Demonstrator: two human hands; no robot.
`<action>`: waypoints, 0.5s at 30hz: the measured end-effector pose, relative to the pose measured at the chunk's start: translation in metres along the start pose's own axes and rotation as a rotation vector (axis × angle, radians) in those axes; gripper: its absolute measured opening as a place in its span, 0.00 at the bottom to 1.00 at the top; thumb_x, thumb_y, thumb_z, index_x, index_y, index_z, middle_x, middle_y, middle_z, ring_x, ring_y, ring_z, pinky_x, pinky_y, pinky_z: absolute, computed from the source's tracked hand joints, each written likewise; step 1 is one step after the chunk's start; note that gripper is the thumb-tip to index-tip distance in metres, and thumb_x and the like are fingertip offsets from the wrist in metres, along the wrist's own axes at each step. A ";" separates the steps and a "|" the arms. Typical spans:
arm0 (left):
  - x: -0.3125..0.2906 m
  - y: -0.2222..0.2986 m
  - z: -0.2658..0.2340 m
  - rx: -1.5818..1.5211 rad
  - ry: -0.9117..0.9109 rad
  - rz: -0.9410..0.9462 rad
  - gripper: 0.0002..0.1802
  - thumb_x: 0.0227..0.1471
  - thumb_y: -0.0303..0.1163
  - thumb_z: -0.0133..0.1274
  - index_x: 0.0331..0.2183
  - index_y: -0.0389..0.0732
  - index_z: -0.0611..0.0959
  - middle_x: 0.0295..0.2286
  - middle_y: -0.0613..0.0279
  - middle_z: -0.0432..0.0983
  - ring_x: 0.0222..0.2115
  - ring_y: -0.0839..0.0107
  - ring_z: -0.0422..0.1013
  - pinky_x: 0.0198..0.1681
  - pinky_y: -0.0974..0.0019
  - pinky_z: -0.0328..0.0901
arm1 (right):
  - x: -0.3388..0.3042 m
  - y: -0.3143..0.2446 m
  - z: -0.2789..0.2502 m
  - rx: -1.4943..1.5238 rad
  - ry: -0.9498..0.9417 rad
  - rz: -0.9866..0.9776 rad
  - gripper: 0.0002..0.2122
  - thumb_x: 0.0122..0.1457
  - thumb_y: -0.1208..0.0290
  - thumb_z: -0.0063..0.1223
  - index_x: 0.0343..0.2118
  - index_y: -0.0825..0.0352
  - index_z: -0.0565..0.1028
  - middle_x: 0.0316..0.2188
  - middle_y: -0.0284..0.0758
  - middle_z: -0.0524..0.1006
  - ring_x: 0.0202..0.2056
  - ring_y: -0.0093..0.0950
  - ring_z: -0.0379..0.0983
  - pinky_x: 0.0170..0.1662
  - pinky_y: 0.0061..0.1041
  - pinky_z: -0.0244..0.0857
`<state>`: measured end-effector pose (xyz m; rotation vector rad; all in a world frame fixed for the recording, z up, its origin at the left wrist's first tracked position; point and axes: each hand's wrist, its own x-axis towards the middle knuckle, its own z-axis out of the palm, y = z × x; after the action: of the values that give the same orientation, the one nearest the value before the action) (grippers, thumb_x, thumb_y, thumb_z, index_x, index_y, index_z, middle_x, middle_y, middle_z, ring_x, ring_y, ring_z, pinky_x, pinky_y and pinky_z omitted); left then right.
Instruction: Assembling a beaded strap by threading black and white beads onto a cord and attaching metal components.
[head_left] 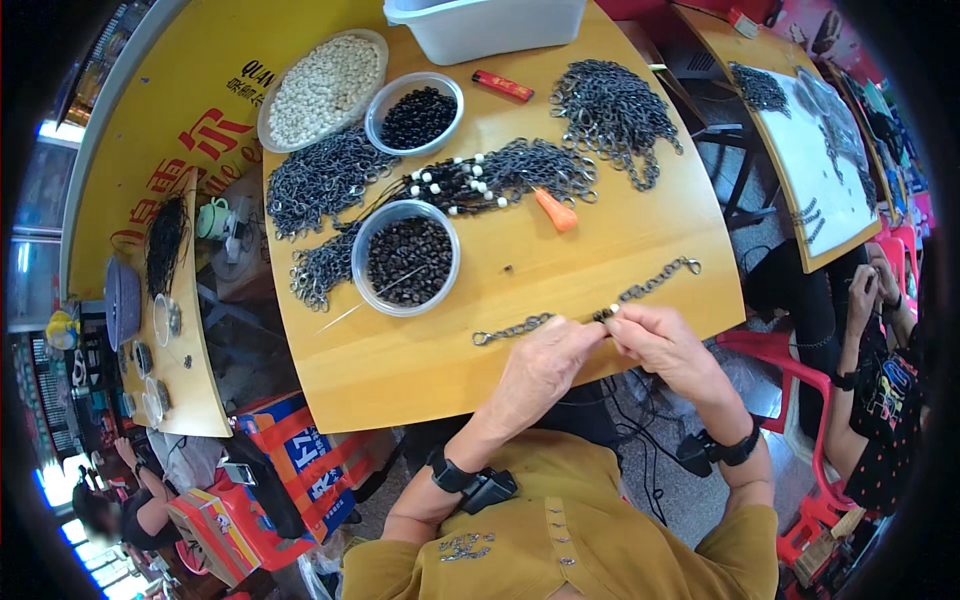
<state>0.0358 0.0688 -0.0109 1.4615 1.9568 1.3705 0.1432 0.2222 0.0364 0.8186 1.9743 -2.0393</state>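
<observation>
At the near edge of the table my left hand (pixel 545 362) and my right hand (pixel 662 345) meet, fingers closed in a pinch on a beaded chain. Dark beads and a white bead (pixel 614 309) show between the fingertips. One dark metal chain end (pixel 512 330) lies to the left on the wood. The other chain end (pixel 652 280) runs to the upper right and finishes in a clasp (pixel 693 265). My fingers cover the middle of the piece. Beyond my left hand stands a tub of dark brown beads (pixel 408 262), with a long thin needle (pixel 370 298) across its rim.
Piles of dark chains (pixel 615 110) and finished-looking beaded strands (pixel 450 188) cover the far half of the table (pixel 560 385). An orange-handled tool (pixel 555 210), a black-bead tub (pixel 418 115), a white-bead tray (pixel 325 92) and a white bin (pixel 490 30) stand there. Another person (pixel 870 370) sits right.
</observation>
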 end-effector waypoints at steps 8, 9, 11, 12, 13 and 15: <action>0.000 -0.002 -0.006 -0.031 -0.068 -0.027 0.09 0.48 0.21 0.54 0.35 0.40 0.79 0.22 0.58 0.70 0.22 0.60 0.66 0.27 0.63 0.62 | 0.006 -0.004 -0.014 0.098 -0.100 0.182 0.14 0.61 0.64 0.47 0.19 0.61 0.69 0.17 0.20 0.63 0.19 0.10 0.55 0.21 0.13 0.48; 0.001 -0.002 -0.007 -0.012 -0.066 -0.052 0.08 0.48 0.21 0.54 0.34 0.40 0.79 0.21 0.58 0.70 0.22 0.60 0.65 0.27 0.63 0.62 | 0.006 -0.003 -0.011 0.098 -0.081 0.194 0.14 0.61 0.64 0.47 0.19 0.61 0.69 0.17 0.20 0.63 0.19 0.10 0.55 0.21 0.13 0.48; 0.001 -0.004 -0.004 -0.052 -0.049 -0.038 0.09 0.47 0.22 0.54 0.34 0.41 0.78 0.22 0.59 0.70 0.24 0.62 0.67 0.28 0.62 0.63 | 0.004 -0.002 -0.005 0.178 -0.035 0.097 0.14 0.62 0.64 0.47 0.20 0.63 0.69 0.17 0.20 0.63 0.19 0.11 0.55 0.22 0.14 0.49; 0.000 -0.004 -0.005 -0.098 -0.009 -0.080 0.08 0.49 0.22 0.53 0.34 0.41 0.78 0.23 0.58 0.71 0.24 0.61 0.68 0.28 0.63 0.63 | 0.004 0.007 -0.002 0.104 -0.028 -0.025 0.13 0.62 0.64 0.48 0.24 0.66 0.71 0.19 0.22 0.65 0.22 0.12 0.60 0.25 0.14 0.54; -0.001 -0.004 -0.006 -0.141 0.032 -0.122 0.07 0.50 0.22 0.53 0.35 0.41 0.79 0.24 0.57 0.72 0.24 0.61 0.69 0.28 0.64 0.64 | -0.001 0.006 -0.004 0.102 -0.016 -0.021 0.13 0.62 0.64 0.48 0.24 0.66 0.71 0.19 0.22 0.65 0.22 0.12 0.60 0.25 0.14 0.54; -0.005 -0.005 -0.010 -0.161 0.002 -0.198 0.05 0.55 0.25 0.51 0.35 0.39 0.79 0.26 0.58 0.76 0.27 0.67 0.72 0.30 0.69 0.66 | -0.008 -0.003 -0.009 0.000 0.020 -0.159 0.10 0.62 0.65 0.49 0.31 0.68 0.73 0.22 0.26 0.68 0.27 0.16 0.64 0.31 0.16 0.59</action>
<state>0.0278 0.0598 -0.0112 1.1618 1.8866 1.4042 0.1502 0.2291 0.0431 0.7048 2.1122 -2.1242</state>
